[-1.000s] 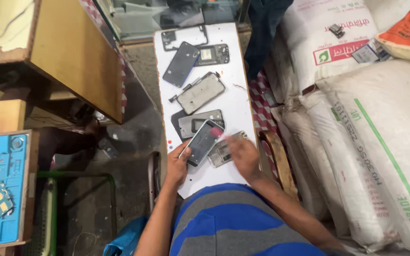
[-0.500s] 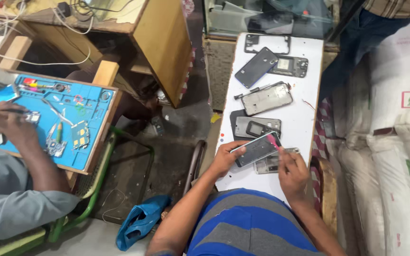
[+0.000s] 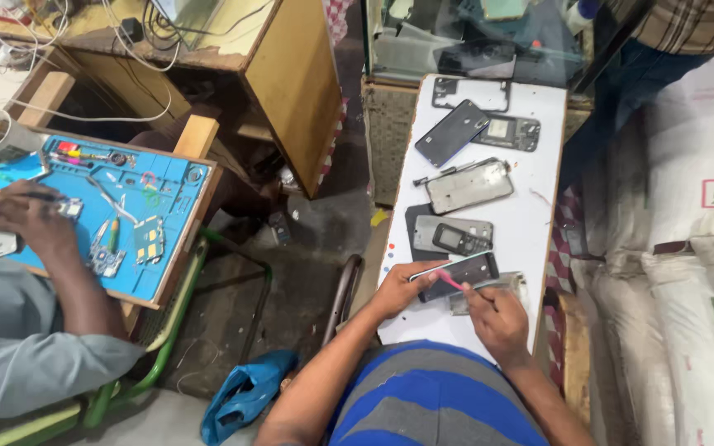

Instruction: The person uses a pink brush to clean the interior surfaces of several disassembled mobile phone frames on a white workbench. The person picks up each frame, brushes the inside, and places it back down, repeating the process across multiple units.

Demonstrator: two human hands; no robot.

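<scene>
- Our left hand (image 3: 396, 289) reaches in from the lower left, forearm slanting up toward the white table (image 3: 539, 231); its fingers curl around the near end of a dark phone (image 3: 460, 272), gripping it.
- The phone sits tilted, just above the table's near end, its far end pointing right.
- Our right hand (image 3: 497, 318) comes up from below, wrist bent, fingers pinched on a pink tool (image 3: 449, 282) whose tip touches the phone's face.
- Just beside the phone, under the right hand's fingertips, lies a pale frame (image 3: 502, 289).
- Farther up the table lie a keypad phone (image 3: 460, 239) on a grey panel, a silver back cover (image 3: 468, 186) and a blue phone (image 3: 452, 132).
- At left, another person's hand (image 3: 22, 219) rests on a blue mat (image 3: 138, 206) strewn with small tools.
</scene>
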